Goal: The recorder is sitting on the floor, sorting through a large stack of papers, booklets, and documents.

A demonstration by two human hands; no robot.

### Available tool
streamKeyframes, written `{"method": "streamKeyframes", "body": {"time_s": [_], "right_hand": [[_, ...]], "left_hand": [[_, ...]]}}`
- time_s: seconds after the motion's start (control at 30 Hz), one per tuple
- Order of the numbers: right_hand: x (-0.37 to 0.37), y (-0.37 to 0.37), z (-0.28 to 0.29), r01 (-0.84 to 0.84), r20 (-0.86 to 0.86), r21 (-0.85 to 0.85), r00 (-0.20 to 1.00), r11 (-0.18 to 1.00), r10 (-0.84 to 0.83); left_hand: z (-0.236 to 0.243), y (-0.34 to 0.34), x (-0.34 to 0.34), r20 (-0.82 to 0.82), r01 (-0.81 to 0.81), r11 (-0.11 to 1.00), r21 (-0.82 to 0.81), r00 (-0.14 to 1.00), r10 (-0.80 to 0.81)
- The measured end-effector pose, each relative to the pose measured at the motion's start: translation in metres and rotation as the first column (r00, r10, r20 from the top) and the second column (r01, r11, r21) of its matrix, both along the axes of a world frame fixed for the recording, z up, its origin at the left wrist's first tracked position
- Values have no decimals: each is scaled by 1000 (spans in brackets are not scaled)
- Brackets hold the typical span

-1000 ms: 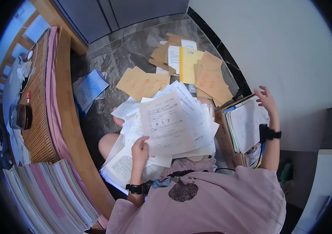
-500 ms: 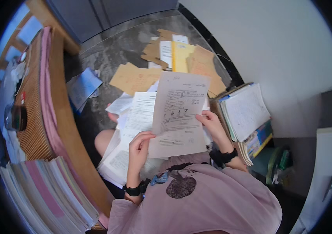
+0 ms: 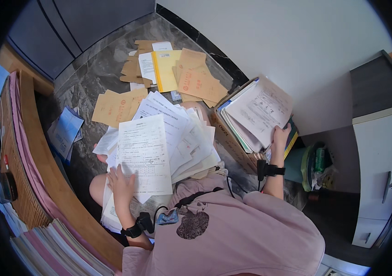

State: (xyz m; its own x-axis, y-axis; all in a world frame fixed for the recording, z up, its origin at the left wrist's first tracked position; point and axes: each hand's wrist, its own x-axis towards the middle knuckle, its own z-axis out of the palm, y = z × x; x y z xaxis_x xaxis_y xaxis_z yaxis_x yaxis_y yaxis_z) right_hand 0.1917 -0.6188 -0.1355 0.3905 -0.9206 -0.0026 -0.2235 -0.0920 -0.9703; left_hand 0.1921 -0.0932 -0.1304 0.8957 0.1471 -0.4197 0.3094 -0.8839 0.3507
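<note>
My left hand (image 3: 121, 185) lies with its fingers spread on the lower left of a printed sheet (image 3: 143, 147). That sheet tops a pile of papers (image 3: 164, 108) spread over my lap and legs. Out to the right, my right hand (image 3: 279, 138) is closed on the near right edge of another printed sheet (image 3: 259, 106) with handwriting on it. This second sheet lies on the stack of papers and folders in a cardboard box (image 3: 233, 141); my fingertips are partly hidden.
Brown envelopes (image 3: 200, 82), a yellow spiral notebook (image 3: 167, 69) and torn cardboard (image 3: 131, 69) lie on the floor ahead. Blue booklets (image 3: 66, 131) are by the wooden bed frame (image 3: 44, 142). A green bin (image 3: 299, 168) and white cabinet (image 3: 380, 165) stand right.
The sheet I held up in both hands is now over the box, in my right hand. My left hand has let go and rests on the lap pile. The view has shifted right.
</note>
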Motion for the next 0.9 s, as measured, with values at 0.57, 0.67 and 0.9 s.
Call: {"method": "streamKeyframes", "body": {"time_s": [0.57,0.67,0.9], "right_hand": [[-16,-15,-15,-198,-241,116,945,973,221],[-17,-7,-11,-167,-86,138,980,976,180],[7,40,13,-231,-349,-262,928,937,131]], "left_hand": [[-39,21,-14,312,-135,991,15,942,123],[-39,15,-7,353,-157,988,11,925,143],[-41,17,-6,354,-227,973,-27,908,222]]}}
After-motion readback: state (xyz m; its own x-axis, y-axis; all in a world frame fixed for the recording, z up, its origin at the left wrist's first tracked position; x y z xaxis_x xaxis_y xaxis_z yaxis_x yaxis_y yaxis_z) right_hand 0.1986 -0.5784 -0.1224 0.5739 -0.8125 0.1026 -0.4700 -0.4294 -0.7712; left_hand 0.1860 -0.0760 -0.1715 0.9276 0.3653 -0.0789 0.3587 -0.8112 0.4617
